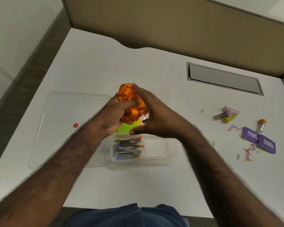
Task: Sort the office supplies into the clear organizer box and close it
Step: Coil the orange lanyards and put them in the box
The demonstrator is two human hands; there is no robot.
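- Left hand [112, 115] gripping a crumpled bundle of orange satin ribbon [132, 102], bunching it above the clear plastic organizer box [156, 154], likely to fit a compartment
- Right hand [152, 117] pressing flat, fingers straight, against the ribbon's side, compacting it
- Metal staplers [129, 149] already lying in the near compartment
- Colourful paper clips [247, 153], purple staple boxes [259, 141] and small vials [228, 114] waiting loose on the white desk [154, 66]
- Clear lid [59, 122] lying open to the left

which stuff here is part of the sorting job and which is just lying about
Part of the job:
- orange ribbon, gripped by the left hand, right hand against it
- clear box with staplers and green notes
- open lid
- paper clips, small tubes, purple cases

Just lying about:
- desk hatch
- red dot
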